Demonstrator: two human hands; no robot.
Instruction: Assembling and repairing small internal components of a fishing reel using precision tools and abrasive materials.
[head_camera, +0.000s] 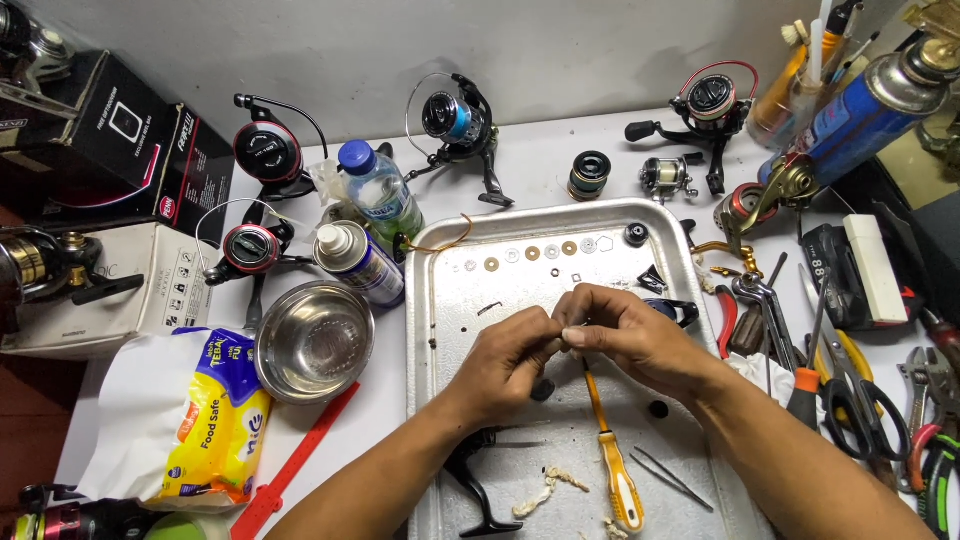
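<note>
both hands (570, 340) pinching a tiny part, dented metal tray (440, 300), round washers (530, 254)

A white table (560, 170) carried a metal tray (430, 330); left of the tray sat a steel bowl (313, 342), right of it pliers (925, 400).

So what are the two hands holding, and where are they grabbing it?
Left hand and right hand pinch one tiny part between their fingertips above the metal tray; what it is cannot be told.

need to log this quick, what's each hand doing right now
Left hand: fingers pinched on a small part, too small to identify.
Right hand: fingers pinched on the same part, over the metal tray.
</note>
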